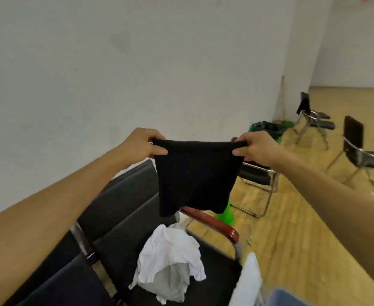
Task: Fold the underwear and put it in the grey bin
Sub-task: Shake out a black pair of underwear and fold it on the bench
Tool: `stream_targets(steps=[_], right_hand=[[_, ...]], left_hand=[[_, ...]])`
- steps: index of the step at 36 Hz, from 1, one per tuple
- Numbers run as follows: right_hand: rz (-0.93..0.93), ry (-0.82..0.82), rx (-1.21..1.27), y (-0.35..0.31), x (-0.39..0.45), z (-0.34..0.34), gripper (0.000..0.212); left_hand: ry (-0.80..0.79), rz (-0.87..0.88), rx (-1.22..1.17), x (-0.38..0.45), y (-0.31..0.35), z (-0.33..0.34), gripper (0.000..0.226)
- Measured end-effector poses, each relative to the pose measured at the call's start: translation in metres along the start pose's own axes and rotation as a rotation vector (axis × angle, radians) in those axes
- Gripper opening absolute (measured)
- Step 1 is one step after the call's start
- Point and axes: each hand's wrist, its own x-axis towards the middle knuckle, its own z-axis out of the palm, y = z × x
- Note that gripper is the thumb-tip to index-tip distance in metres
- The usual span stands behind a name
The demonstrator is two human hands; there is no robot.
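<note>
Black underwear (195, 175) hangs spread out in the air in front of me, above a dark chair seat. My left hand (143, 143) pinches its top left corner between thumb and fingers. My right hand (254, 146) pinches the top right corner the same way, so the waistband is stretched flat between them. No grey bin is in view.
A dark chair (115, 217) with a red-brown armrest (214, 221) stands below, holding a crumpled pile of white and grey garments (170, 261). More black metal-framed chairs (362, 151) stand on the wooden floor to the right. A green object (225, 214) lies on the floor, a white wall behind.
</note>
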Motion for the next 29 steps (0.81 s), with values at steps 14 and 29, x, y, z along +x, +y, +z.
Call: stream_targets(steps=[14,29], right_hand=[[0.519,0.148,-0.099,0.348,-0.171,-0.136,0.013],[0.985,0.096,-0.069,0.705,-0.329,-0.012,0.015]], left_hand=[[-0.566,0.118,0.023,0.054,0.034,0.450,0.017],[-0.938,-0.131,0.013,-0.036,-0.160,0.833,0.031]])
